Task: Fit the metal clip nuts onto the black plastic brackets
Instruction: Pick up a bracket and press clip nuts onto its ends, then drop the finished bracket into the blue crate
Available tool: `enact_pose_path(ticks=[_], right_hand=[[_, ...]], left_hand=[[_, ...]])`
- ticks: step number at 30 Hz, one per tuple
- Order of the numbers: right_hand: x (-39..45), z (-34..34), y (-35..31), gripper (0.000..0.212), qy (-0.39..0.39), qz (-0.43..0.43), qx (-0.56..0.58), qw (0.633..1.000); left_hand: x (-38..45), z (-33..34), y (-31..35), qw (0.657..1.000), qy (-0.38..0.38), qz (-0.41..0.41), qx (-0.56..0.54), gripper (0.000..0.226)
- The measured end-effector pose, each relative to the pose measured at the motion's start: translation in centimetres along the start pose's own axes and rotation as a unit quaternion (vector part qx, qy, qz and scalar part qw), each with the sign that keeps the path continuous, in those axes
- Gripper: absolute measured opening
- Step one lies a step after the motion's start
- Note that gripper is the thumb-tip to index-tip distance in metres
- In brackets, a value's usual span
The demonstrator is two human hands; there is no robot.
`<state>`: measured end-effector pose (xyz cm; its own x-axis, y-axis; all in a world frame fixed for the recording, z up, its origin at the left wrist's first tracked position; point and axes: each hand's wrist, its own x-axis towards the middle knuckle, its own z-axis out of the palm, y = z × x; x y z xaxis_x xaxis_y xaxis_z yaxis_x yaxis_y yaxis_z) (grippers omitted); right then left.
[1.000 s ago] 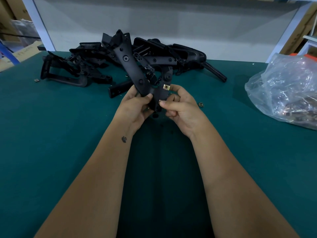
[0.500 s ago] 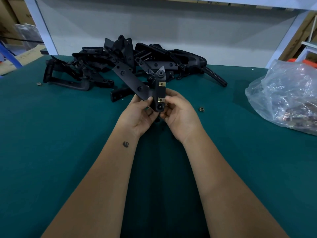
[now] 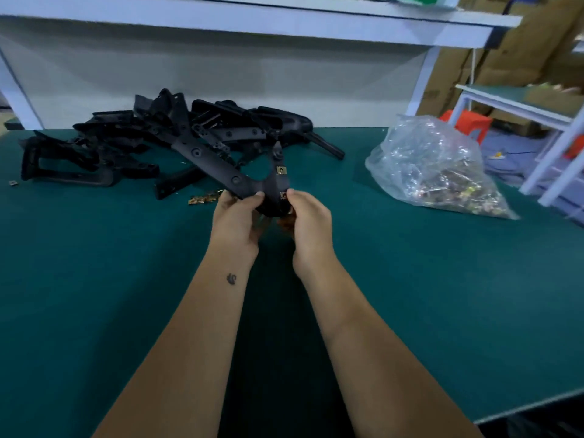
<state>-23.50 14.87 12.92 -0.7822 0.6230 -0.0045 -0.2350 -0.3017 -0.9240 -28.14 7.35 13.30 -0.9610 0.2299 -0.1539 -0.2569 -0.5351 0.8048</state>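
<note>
Both hands have tipped the bracket (image 3: 240, 178) flatter since the earlier frame, so its long arm now slopes away over the pile of brackets (image 3: 132, 147) at the back of the counter (image 3: 442, 295). Left hand (image 3: 235, 221) grips the bend of the bracket, thumb curled over its near edge; right hand (image 3: 308, 221) grips the short arm, thumb pressing beside the lower clip nut (image 3: 283, 195). A second clip nut (image 3: 281, 170) sits higher on that same arm, apparently fully seated. My reading is that the lower nut is being pushed home, which would finish this arm; the next move likely calls for firm thumb pressure until the nut lines up with its hole, then a fresh nut from the small loose heap (image 3: 203, 197) just left of the hands or from the clear bag (image 3: 436, 172) well to the right. Fingers under the bracket are hidden, and motion blur makes it hard to say whether the lower nut is fully on. One stray nut (image 3: 13, 183) lies near the left edge.
</note>
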Motion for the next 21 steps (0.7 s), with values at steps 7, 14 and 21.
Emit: enact_pose_path(ticks=[7, 14, 21], right_hand=[[-4.8, -8.3, -5.2, 0.007, 0.074, -0.102, -0.072, 0.989], [-12.2, -22.4, -11.3, 0.026, 0.243, -0.152, -0.161, 0.944], [-23.1, -36.1, -14.1, 0.012, 0.413, -0.137, -0.235, 0.869]], left_hand=[[-8.1, 8.5, -4.5, 0.993, -0.104, -0.002, 0.056, 0.020], [-15.2, 15.3, -9.6, 0.965, -0.232, -0.052, 0.108, 0.039], [-23.6, 19.9, -16.4, 0.885, -0.402, -0.110, 0.208, 0.024]])
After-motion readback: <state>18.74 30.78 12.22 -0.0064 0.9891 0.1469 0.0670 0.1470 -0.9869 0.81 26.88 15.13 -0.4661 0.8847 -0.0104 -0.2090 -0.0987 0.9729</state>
